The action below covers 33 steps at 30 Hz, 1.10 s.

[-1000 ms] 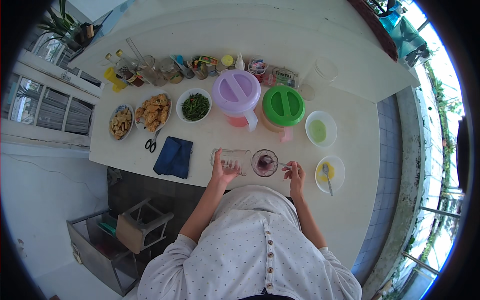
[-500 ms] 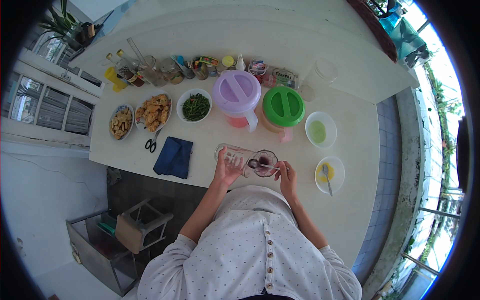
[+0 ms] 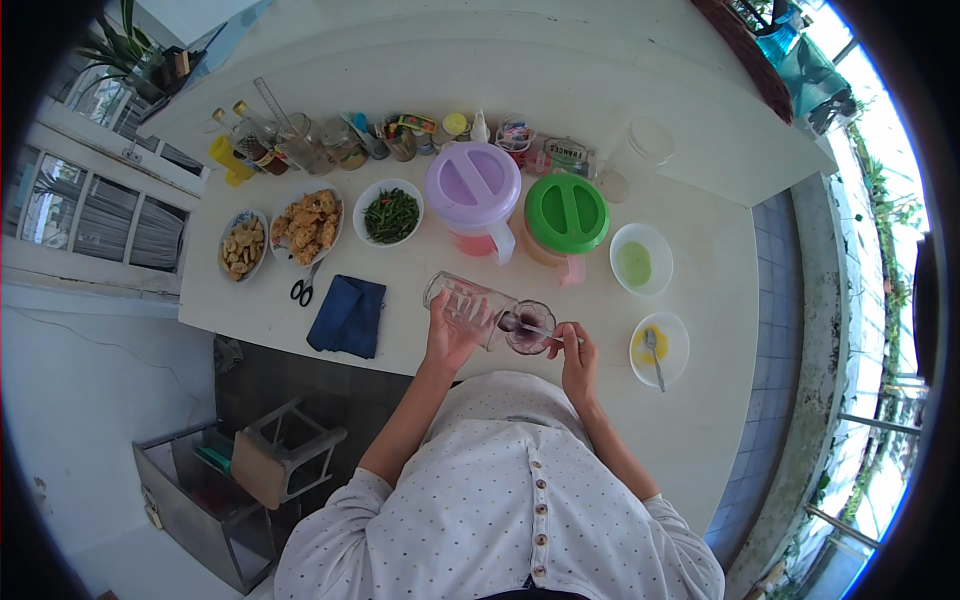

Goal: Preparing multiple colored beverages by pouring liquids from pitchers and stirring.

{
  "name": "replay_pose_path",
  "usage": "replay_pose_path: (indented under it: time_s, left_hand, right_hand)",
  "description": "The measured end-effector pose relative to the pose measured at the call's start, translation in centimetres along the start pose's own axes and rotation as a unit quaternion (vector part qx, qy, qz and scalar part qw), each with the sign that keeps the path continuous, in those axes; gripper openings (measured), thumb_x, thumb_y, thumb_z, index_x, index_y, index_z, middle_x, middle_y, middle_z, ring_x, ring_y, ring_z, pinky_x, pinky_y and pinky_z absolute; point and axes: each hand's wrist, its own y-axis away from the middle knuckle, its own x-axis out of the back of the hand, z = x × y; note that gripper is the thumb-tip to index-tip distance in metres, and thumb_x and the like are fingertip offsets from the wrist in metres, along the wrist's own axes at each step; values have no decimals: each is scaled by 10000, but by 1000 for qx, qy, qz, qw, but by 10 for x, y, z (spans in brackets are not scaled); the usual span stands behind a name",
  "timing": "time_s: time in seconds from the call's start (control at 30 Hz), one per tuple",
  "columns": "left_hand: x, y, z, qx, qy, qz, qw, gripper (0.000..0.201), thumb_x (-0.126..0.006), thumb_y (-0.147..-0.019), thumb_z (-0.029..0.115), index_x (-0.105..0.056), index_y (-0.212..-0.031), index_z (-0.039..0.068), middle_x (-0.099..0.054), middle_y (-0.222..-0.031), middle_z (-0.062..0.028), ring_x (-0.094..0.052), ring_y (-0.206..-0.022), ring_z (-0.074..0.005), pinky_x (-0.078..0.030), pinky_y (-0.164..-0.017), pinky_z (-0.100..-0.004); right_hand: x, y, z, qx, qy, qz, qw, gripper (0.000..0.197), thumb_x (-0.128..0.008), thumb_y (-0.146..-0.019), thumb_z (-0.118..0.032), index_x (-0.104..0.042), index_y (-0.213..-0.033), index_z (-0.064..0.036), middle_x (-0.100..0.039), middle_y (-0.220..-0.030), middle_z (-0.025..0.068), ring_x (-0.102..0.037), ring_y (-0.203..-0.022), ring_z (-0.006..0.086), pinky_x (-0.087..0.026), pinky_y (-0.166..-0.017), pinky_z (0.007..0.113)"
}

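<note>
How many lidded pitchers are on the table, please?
2: the purple-lidded pitcher stands beyond the glass jar in the left hand, and the green-lidded pitcher is just right of the purple one. Anything behind them may be hidden.

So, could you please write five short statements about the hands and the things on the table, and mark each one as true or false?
1. The left hand holds a clear glass. True.
2. The right hand holds the scissors. False: it holds a spoon, and the scissors lie on the table near the blue cloth.
3. The jug with the green lid stands to the right of the jug with the purple lid. True.
4. The green vegetables are in a glass jar. False: they are in a white bowl.
5. A second spoon rests in the bowl with yellow contents. True.
</note>
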Motion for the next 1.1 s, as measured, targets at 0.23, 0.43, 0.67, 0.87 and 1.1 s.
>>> replay_pose_path:
  time_s: [0.23,0.43,0.67,0.87,1.1]
  left_hand:
    - [-7,7,1,-28,-2,-103,994,322,-607,-756,378,-507,-995,187,-485,-1063,-6,-414,-1078,-187,-329,-953,-430]
    - [-8,3,1,-53,-28,-86,994,316,-609,-755,385,-511,-980,186,-479,-1051,-1,-403,-1093,-190,-337,-949,-428]
    - [-11,4,-1,-40,-22,-40,998,376,-633,-740,385,-479,-1020,187,-426,-1112,-5,-408,-1097,-194,-328,-944,-433]
    - [0,-2,-1,12,4,20,1000,517,-655,-707,464,-441,-1076,173,-387,-1143,-17,-411,-1100,-208,-354,-907,-445]
    - [-12,4,-2,17,-49,76,996,573,-567,-717,565,-466,-1063,119,-496,-969,-33,-468,-1009,-216,-371,-850,-492]
  right_hand:
    - [5,-1,-5,-68,-83,-17,994,293,-388,-915,-271,-509,-769,-48,-569,-662,55,-479,-553,89,-328,-534,208]
    - [2,1,-5,-121,-116,-71,983,282,-388,-914,-274,-509,-779,-59,-576,-671,58,-482,-556,87,-326,-545,205]
    - [-1,-1,-11,15,20,-30,999,286,-379,-926,-229,-523,-822,-5,-584,-714,64,-469,-559,89,-380,-549,227]
    - [5,-1,-7,73,100,-33,992,288,-381,-925,-199,-545,-825,15,-585,-722,61,-474,-556,94,-388,-537,231]
    - [8,-1,-3,148,167,-15,975,253,-400,-910,-159,-551,-813,18,-581,-720,65,-481,-548,102,-388,-519,235]
